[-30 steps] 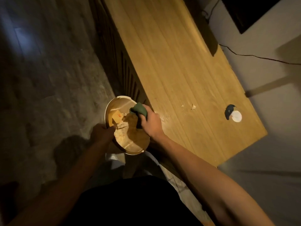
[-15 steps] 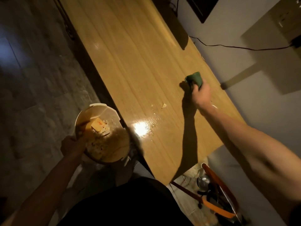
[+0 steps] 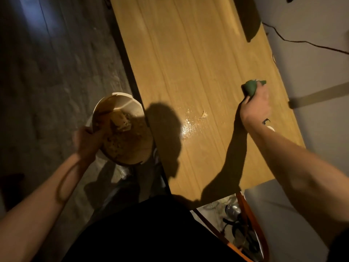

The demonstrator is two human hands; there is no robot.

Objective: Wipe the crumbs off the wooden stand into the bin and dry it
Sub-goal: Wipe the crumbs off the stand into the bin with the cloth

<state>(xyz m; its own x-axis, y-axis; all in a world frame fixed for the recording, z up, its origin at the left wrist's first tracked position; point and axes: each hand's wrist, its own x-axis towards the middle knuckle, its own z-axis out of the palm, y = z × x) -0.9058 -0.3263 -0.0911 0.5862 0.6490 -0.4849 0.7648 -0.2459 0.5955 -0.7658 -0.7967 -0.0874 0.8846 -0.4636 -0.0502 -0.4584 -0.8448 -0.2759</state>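
Your right hand [image 3: 255, 106] is gripping the cloth [image 3: 250, 88] on the stand [image 3: 188, 63]; the crumbs [image 3: 203, 114] are lying leftward of those fingers, toward the bin [image 3: 120, 129] your left hand [image 3: 87, 140] is clutching by its rim.

green cloth [image 3: 251, 88], yellow-brown wood-grained stand [image 3: 198, 63], cream bin [image 3: 120, 104]

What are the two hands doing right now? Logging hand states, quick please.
Left hand: grips the rim of the bin, beside the wooden stand.
Right hand: closed around the green cloth, on the stand.
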